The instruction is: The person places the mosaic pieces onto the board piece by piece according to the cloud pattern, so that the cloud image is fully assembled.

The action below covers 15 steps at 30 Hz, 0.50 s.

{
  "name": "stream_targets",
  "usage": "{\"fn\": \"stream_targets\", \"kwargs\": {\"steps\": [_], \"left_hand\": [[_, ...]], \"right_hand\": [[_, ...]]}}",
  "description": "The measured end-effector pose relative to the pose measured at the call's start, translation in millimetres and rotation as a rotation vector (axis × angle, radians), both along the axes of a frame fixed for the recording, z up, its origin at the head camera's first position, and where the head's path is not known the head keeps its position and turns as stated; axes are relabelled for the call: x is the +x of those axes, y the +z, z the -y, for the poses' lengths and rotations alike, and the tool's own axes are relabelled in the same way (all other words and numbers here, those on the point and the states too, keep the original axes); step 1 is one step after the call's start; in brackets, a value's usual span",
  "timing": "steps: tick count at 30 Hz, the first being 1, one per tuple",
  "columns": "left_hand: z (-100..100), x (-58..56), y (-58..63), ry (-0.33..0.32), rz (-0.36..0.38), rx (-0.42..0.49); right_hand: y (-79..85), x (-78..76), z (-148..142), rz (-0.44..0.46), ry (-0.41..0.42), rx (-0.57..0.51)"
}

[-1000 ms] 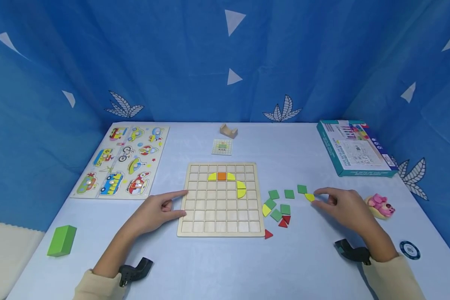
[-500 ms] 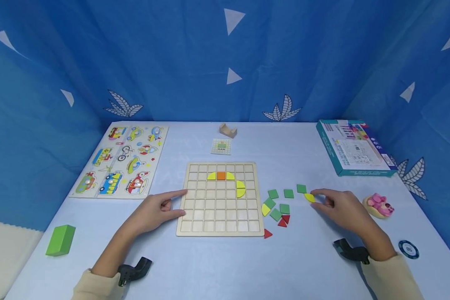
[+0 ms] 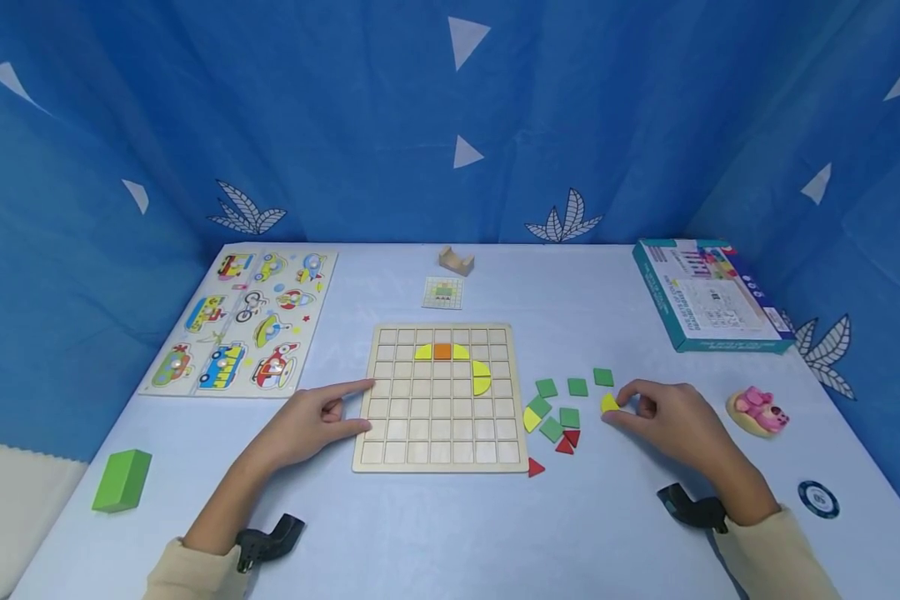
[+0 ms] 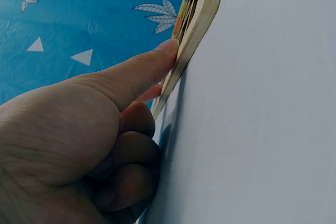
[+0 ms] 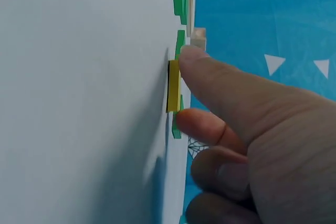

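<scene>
The wooden grid board (image 3: 420, 454) lies flat on the table, holding an orange square (image 3: 442, 352) and several yellow quarter-circle tiles (image 3: 482, 385). At its left edge, my left hand (image 3: 311, 425) touches the frame with a straight forefinger and thumb. In the left wrist view, the thumb (image 4: 152, 64) rests on the board's side. My right hand (image 3: 671, 421) pinches a loose yellow quarter-circle tile (image 3: 608, 402) between thumb and forefinger, right of the board. In the right wrist view, that yellow tile (image 5: 174, 85) is low over the table, near green tiles.
Green squares (image 3: 577, 387), red triangles (image 3: 536, 467) and another yellow quarter-circle lie right of the board. A pattern card (image 3: 443, 293) and wooden holder (image 3: 456, 262) stand behind. Around them are a vehicle puzzle (image 3: 243, 321), green block (image 3: 122, 481), box (image 3: 712, 296), pink figurine (image 3: 759, 412) and round chip (image 3: 819, 498).
My right hand has shifted slightly left, and the yellow tile has turned and moved left and a little nearer, away from the green square. The left hand has stayed at the board's edge.
</scene>
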State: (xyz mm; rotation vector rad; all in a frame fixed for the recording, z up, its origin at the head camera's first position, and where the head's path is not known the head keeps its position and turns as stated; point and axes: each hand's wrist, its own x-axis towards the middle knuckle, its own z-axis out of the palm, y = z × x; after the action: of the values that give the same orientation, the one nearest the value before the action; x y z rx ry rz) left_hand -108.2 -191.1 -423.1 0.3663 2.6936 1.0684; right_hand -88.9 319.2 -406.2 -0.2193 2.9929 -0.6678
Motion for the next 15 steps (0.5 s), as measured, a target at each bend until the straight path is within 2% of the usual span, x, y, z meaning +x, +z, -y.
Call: {"fn": "stream_targets", "kwargs": {"steps": [5, 9, 15], "left_hand": [[0.6, 1.2, -1.0, -0.001, -0.004, 0.001], [1.0, 0.7, -1.4, -0.009, -0.011, 0.005], [1.0, 1.0, -1.7, -0.011, -0.016, 0.005]], "right_hand": [[-2.7, -0.4, -1.4, -0.026, 0.052, -0.038], [-6.3, -0.4, -4.0, -0.008, 0.101, -0.083], [-5.4, 0.2, -6.7, 0.018, 0.093, -0.094]]}}
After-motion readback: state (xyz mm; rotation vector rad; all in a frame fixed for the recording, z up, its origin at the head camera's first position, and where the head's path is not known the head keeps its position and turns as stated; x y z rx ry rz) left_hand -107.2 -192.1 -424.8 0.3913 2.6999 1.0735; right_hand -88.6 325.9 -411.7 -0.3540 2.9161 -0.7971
